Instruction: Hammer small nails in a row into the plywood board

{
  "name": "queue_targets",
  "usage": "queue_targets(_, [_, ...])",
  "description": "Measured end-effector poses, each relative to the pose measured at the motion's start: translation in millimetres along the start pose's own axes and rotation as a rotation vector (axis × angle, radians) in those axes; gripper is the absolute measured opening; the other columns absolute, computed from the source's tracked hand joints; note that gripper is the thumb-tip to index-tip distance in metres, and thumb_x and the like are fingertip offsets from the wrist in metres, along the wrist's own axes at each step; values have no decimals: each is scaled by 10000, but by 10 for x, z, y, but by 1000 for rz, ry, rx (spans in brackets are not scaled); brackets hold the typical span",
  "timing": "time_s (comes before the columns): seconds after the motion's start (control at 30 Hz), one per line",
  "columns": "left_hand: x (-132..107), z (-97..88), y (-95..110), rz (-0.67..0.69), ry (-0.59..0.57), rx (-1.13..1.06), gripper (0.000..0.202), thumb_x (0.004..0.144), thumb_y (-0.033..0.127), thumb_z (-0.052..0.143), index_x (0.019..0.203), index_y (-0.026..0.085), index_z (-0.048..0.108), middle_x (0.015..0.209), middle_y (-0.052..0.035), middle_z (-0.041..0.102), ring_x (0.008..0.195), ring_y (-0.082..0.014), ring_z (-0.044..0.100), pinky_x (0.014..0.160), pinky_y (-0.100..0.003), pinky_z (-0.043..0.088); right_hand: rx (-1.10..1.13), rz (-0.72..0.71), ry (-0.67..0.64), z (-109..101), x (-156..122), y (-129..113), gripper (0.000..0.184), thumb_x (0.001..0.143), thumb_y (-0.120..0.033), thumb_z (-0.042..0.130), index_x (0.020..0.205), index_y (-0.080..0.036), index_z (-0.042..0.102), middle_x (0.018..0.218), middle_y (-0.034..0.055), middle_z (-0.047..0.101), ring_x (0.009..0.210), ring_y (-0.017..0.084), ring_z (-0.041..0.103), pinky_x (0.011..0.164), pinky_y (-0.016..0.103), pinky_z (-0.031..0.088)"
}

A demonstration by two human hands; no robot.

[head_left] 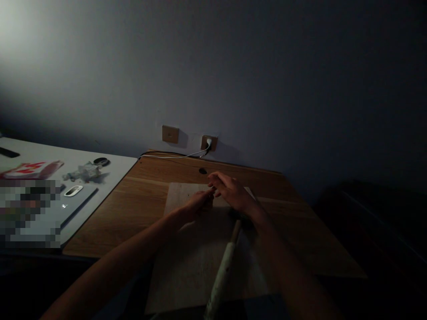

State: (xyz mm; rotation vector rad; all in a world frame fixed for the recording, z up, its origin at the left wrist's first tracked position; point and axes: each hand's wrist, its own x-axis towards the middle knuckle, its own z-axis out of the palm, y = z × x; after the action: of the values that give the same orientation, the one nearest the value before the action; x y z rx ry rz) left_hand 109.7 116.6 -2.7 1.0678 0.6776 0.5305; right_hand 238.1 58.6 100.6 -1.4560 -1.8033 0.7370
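Over a pale wooden board [187, 249] my two hands come together, their fingertips meeting near its far edge. The fingers of my left hand [200, 202] are drawn together in a pinch. My right hand [233, 193] arches above and beside it, fingers pressed together and bent toward the left hand. Anything between the fingers is too dark and small to make out. A stick-like tool with a pale, worn handle [223, 275] and a brown shaft lies on the board below my right hand. A dark patch by its far end is partly covered by my right wrist.
The board rests on a brown wooden tabletop [133, 200]. Left of it, a white table [116, 166] bears a silver laptop-like device [80, 204], a crumpled plastic wrapper [87, 172], a dark round lid [101, 162] and a red-and-white packet [36, 170]. A white cable [173, 157] runs to a wall socket [213, 141].
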Motion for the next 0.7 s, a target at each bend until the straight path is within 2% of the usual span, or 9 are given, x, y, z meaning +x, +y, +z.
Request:
queue_targets(0.07, [-69, 13, 15, 181, 30, 388, 388, 919, 461, 554, 655, 186, 486, 546, 57, 372, 467, -84, 316, 466, -217, 245, 71, 19, 68, -61, -119, 50, 455, 966, -634, 449, 1044, -226, 635, 986, 65, 712, 846, 192, 701, 663, 265, 535])
queue_targets(0.13, [-156, 38, 12, 341, 70, 820, 347, 933, 377, 549, 656, 169, 530, 575, 32, 439, 523, -99, 386, 527, -235, 292, 135, 31, 130, -113, -270, 109, 450, 953, -634, 479, 1046, -224, 639, 993, 68, 707, 857, 195, 698, 644, 262, 542])
queue_targets(0.2, [-250, 71, -11, 435, 63, 1196, 262, 943, 295, 529, 732, 159, 600, 680, -5, 551, 598, -127, 475, 589, -251, 350, 175, 46, 167, -142, -447, 166, 433, 946, -621, 509, 1062, -226, 642, 1009, 68, 705, 871, 197, 696, 654, 269, 547])
queue_targets(0.3, [-368, 116, -70, 498, -39, 1532, 198, 968, 239, 488, 919, 157, 661, 891, -62, 638, 724, -173, 574, 662, -277, 428, 194, 105, 190, -135, -746, 247, 423, 935, -607, 542, 1081, -223, 644, 1025, 71, 712, 892, 204, 701, 702, 295, 559])
queue_targets(0.47, [-506, 130, -132, 671, -222, 1682, 143, 980, 175, 492, 1006, 157, 631, 1020, -87, 631, 930, -204, 599, 841, -300, 470, 105, 212, 174, -100, -1256, 407, 369, 940, -546, 573, 1154, -253, 643, 1205, 89, 699, 1093, 239, 681, 880, 354, 556])
queue_targets(0.57, [-638, 115, -152, 707, -227, 1678, 135, 984, 232, 536, 1080, 183, 616, 1139, -88, 633, 1040, -231, 590, 909, -351, 461, 4, 252, 269, -131, -1533, 550, 367, 940, -545, 550, 1150, -259, 642, 1227, 91, 698, 1134, 251, 668, 961, 396, 536])
queue_targets(0.7, [-922, 38, -261, 769, -163, 1612, 432, 954, 357, 623, 1351, 230, 510, 1459, -112, 508, 1320, -300, 469, 1052, -461, 414, -225, 285, 361, -198, -1874, 827, 383, 937, -546, 505, 1135, -250, 646, 1188, 98, 697, 1047, 259, 694, 944, 437, 550])
